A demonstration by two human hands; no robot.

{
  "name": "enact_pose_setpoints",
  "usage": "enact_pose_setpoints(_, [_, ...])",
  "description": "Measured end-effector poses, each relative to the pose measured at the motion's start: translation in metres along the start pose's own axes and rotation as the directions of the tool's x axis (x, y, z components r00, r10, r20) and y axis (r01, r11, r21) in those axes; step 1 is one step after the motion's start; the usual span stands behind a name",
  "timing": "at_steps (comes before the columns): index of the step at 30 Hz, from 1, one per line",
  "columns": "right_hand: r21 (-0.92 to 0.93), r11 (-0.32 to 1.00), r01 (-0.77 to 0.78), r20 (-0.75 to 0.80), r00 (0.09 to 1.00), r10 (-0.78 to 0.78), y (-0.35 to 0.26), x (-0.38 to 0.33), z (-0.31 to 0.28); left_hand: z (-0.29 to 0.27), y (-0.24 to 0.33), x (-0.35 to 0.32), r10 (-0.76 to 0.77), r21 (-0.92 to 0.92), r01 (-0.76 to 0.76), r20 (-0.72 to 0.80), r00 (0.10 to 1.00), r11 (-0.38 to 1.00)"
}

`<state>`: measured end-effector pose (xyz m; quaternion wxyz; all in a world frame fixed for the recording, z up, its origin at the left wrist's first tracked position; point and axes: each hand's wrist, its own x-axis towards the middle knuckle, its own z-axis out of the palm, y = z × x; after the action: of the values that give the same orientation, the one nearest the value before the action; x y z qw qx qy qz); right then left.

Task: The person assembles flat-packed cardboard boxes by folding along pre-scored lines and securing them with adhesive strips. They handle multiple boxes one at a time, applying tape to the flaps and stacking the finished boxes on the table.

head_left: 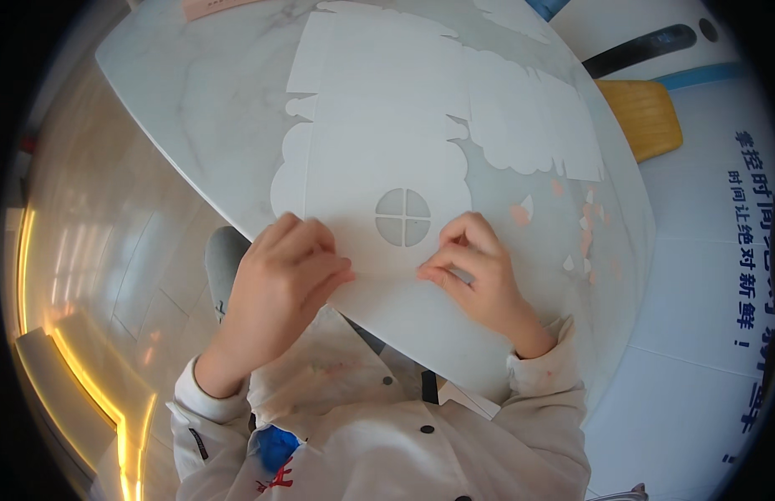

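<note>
Pressing down on a flat white die-cut card sheet [379, 159], both hands work at its near edge in the head view, the only view. Left hand [283, 267] lies on the sheet's lower left part, fingers [321, 269] curled and held close together, tips pointing right and touching the card; thumb hidden under the hand, so cannot tell whether it pinches the edge. Right hand [475, 271] lies on the lower right part, fingers [442, 265] bent and bunched together, tips pressed to the card and pointing left, toward the other hand. The two sets of fingertips are near each other, a small gap between. Just above that gap sits a round window cut-out [402, 217] with a cross in it, between the hands. Sheet has scalloped edges on left and right and spreads flat away from the person over a white marbled tabletop [204, 100], near edge overhanging the tabletop rim a bit toward the person. Small pinkish paper scraps [519, 214] lie on the tabletop right of the sheet, near the right hand. Yellow chair seat [646, 117] beyond the tabletop, upper right. Person wears a pale buttoned jacket [387, 426].
</note>
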<state>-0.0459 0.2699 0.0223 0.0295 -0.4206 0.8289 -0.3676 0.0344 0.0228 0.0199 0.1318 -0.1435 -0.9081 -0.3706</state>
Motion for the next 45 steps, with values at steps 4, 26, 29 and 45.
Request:
enact_pose_setpoints(4, [0.182, 0.956, -0.229, 0.01, 0.973, 0.231, 0.005, 0.001, 0.005, 0.0, -0.005, 0.012, -0.251, -0.157, 0.266, 0.109, 0.962, 0.951])
enact_pose_setpoints(26, [0.07, 0.96, -0.27, 0.298, 0.924, 0.238, 0.015, 0.007, -0.031, -0.02, -0.033, -0.008, 0.015, 0.422, 0.002, -0.037, 0.999, 0.907])
enact_pose_setpoints(29, [-0.12, 0.963, -0.242, 0.28, 0.922, 0.266, 0.016, 0.005, -0.048, -0.02, -0.021, -0.021, 0.007, 0.258, -0.031, 0.095, 0.995, 0.966])
enact_pose_setpoints(45, [-0.36, 0.897, 0.255, 0.273, 0.949, -0.16, -0.059, 0.007, 0.003, 0.002, 0.005, -0.018, 0.418, 0.16, -0.454, 0.215, 0.883, 0.876])
